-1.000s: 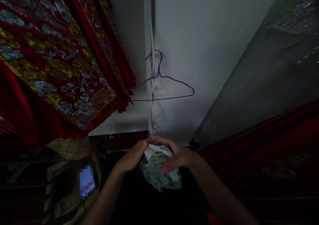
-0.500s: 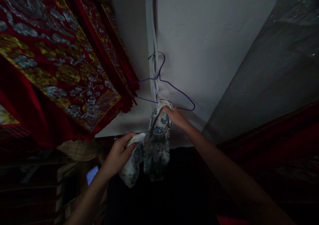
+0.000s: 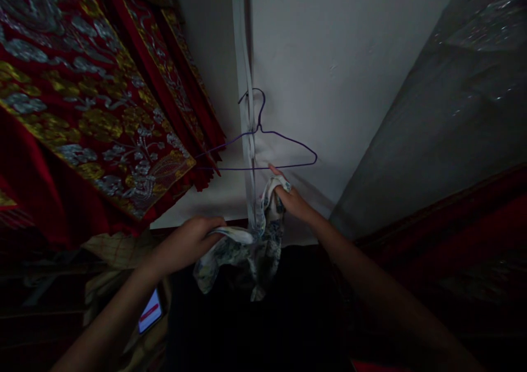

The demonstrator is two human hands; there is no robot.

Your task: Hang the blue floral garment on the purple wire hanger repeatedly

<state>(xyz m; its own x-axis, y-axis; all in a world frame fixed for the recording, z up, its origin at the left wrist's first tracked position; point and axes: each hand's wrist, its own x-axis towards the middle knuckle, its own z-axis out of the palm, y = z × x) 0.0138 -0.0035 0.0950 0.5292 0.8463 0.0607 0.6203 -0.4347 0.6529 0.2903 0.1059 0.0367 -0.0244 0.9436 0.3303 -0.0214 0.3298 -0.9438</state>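
Note:
A thin purple wire hanger (image 3: 294, 140) hangs by its hook on a white cord (image 3: 248, 67) against the wall. Below it, a white garment with a blue-green floral print (image 3: 267, 257) is stretched between my two hands; its exact kind is unclear. My left hand (image 3: 197, 240) grips a pale edge of the cloth at the left. On the other side, my right hand (image 3: 291, 201) holds the bunched upper edge, closed around it. One finger of that hand points up to the hanger's bottom bar; whether it touches I cannot tell.
Red cloth hangings (image 3: 119, 103) with gold and silver embroidery hang at the left, overlapping the hanger's left end. Clear plastic sheeting (image 3: 432, 119) covers the right side. A lit phone (image 3: 150, 313) lies at the lower left, near my left forearm.
The hanger has swung from tilted to nearly level. My right hand and the cloth sit lower, below its bar, with one finger now extended. My left hand has moved slightly left, spreading the cloth.

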